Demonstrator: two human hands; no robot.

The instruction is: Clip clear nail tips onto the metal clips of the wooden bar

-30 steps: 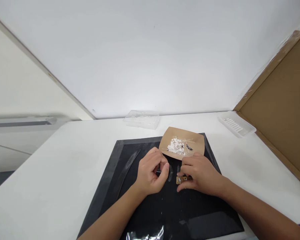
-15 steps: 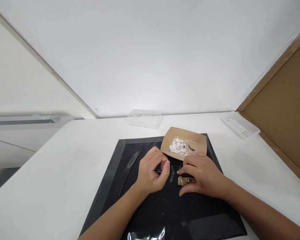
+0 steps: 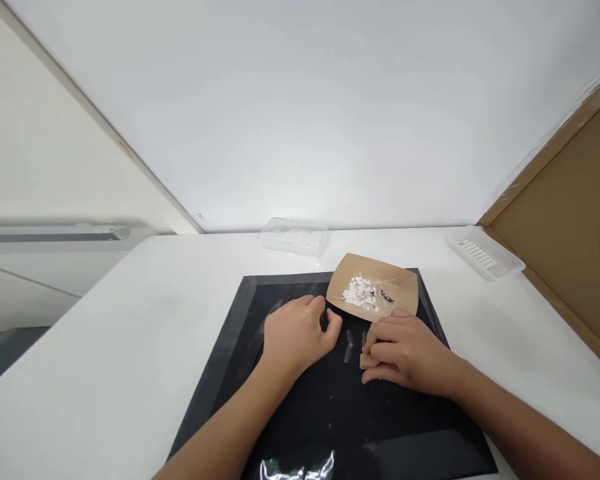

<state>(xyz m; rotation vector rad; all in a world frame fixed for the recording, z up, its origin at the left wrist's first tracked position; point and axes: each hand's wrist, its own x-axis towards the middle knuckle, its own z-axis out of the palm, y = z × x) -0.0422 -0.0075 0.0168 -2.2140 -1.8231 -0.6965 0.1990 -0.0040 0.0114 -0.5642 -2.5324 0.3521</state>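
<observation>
My left hand (image 3: 297, 335) is over the black mat (image 3: 330, 413), left of the centre, with its fingers curled in and the thumb against them. What it holds, if anything, is hidden. Close by on the right, my right hand (image 3: 405, 350) has its fingers folded down over a small gold-coloured piece (image 3: 363, 361). Only the left end of that piece shows. Between the hands lie small clear slivers (image 3: 349, 348) on the mat. Just beyond the right hand's fingers, a brown paper tray (image 3: 405, 287) holds a heap of white bits (image 3: 361, 293), thin clear strands and a dark patterned piece (image 3: 386, 297).
A clear plastic box (image 3: 294, 238) stands at the back of the white table (image 3: 180, 300). At the back right is a translucent tray (image 3: 485, 253) with white strips, beside a cardboard panel (image 3: 570, 220). Shiny clear film (image 3: 297, 470) lies at the mat's front.
My right hand's fingers have closed over the gold-coloured piece, hiding most of it. My left hand has turned knuckles-up, with its fingers curled further in. The view has shifted slightly.
</observation>
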